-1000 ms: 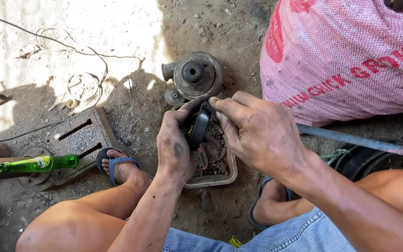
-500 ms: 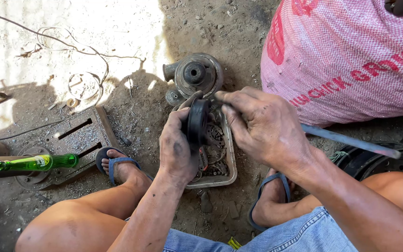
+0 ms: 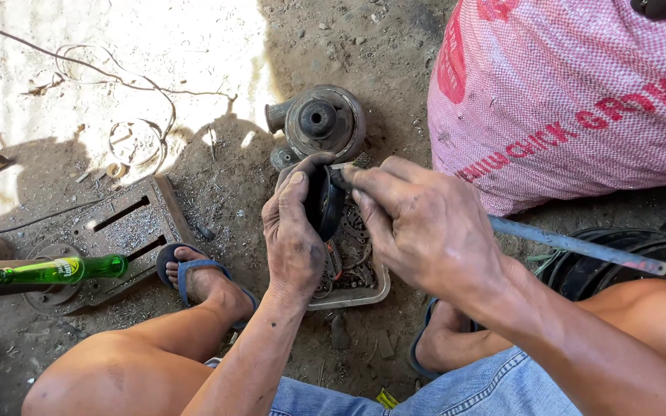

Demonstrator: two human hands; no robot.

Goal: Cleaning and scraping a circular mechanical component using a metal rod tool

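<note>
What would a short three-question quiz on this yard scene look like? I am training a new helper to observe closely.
1. True or false: both hands grip the black round part.
2. What lies directly under the hands? A) a green bottle B) a shallow tray of metal parts C) a pink sack
3. Which foot is nearer the green bottle?

Key:
1. True: the left hand and right hand hold it between them.
2. B, the tray.
3. The left foot, in a blue sandal.
</note>
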